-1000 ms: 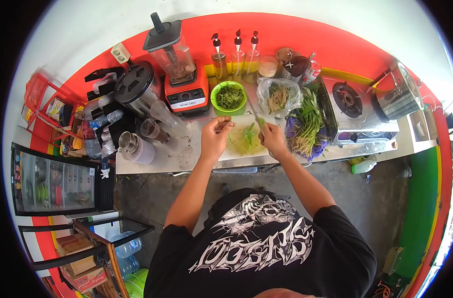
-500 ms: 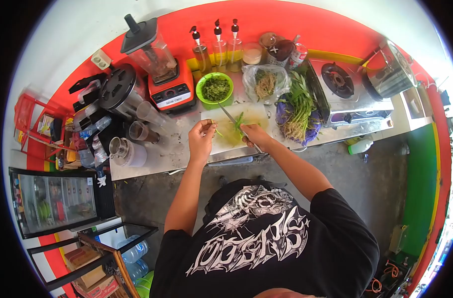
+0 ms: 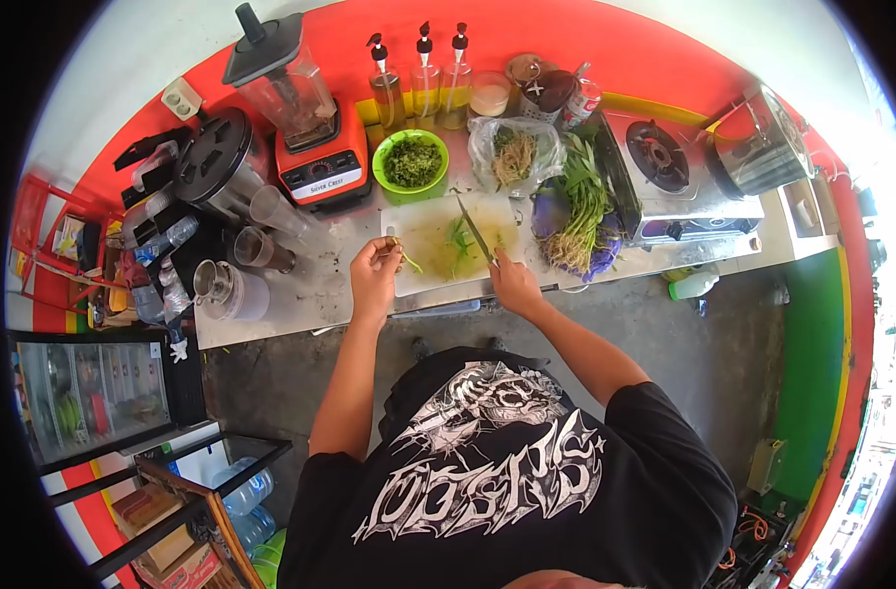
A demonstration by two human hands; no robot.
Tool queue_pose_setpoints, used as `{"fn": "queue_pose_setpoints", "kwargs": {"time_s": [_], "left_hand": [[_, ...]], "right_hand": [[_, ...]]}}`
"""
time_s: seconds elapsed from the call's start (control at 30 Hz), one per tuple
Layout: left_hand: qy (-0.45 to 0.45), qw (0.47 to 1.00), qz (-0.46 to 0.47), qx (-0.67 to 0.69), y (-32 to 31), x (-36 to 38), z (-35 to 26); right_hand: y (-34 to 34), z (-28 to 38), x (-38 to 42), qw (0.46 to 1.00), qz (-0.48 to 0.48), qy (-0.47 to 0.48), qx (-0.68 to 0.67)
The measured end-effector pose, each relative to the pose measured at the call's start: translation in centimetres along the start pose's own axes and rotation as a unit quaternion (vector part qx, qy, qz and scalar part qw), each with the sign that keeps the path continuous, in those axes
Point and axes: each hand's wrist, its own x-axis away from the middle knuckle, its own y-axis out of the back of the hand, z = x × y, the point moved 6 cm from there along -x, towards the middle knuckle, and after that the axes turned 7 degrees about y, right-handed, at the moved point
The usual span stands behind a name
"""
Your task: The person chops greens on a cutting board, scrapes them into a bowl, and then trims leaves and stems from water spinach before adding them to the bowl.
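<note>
My left hand (image 3: 376,263) is closed in a pinch on a thin green stem (image 3: 412,262) at the left edge of the white cutting board (image 3: 430,282). In my right hand (image 3: 514,281) is a knife (image 3: 475,231), its blade slanting up and left over the board. Between the hands, a few green leaves (image 3: 459,242) lie on the board, which is stained yellow-green. Just behind it stands a lime-green bowl (image 3: 380,179) of chopped greens (image 3: 413,162). To the right lies a leafy bunch with roots (image 3: 579,221) on purple wrapping.
A red blender (image 3: 320,172), clear jugs (image 3: 263,253) and a lidded container (image 3: 212,157) stand left. Pump bottles (image 3: 425,88) line the red wall. A plastic bag with roots (image 3: 514,157) sits behind the board, and a gas stove (image 3: 659,157) with a metal pot (image 3: 762,147) is right.
My right hand has lifted away from the leaves and moved right with the knife, leaving them on the board. My left hand keeps the stem. The whole view has shifted slightly.
</note>
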Motion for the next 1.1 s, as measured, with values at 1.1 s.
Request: {"fn": "queue_pose_setpoints", "kwargs": {"time_s": [1.1], "left_hand": [[0.058,0.993,0.0,0.104,6.5,-1.5,1.0]], "right_hand": [[-5.4,6.7,-0.2,1.0,-0.009,0.002,0.013]]}}
